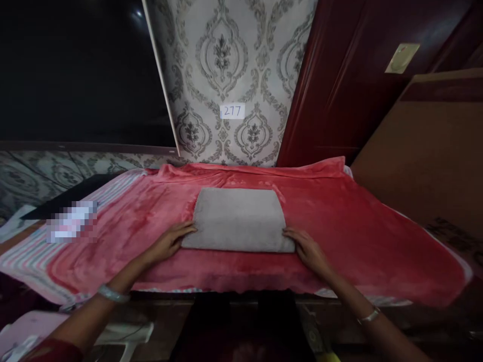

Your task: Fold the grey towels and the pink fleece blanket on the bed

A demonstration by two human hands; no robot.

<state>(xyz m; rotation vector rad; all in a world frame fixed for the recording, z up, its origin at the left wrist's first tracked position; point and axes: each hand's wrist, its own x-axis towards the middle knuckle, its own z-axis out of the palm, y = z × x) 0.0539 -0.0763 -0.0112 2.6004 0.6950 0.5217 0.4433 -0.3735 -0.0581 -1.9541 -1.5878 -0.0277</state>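
Cloth [236, 218] of plain grey is laid flat on the middle of a red blanket [339, 236], its left edge touched by the left hand [169, 242] and its right edge by the right hand [310, 251], though whether either edge is pinched or merely pressed cannot be told.

A cloth [237, 221] lies on a blanket [358, 236] at the centre of the frame, the left hand [171, 244] at its left edge, the right hand [308, 251] at its right. Behind, a paper label [232, 111] is on the wall [222, 63], upper centre; a screen [75, 75] fills the upper left, a box [426, 151] the right edge.
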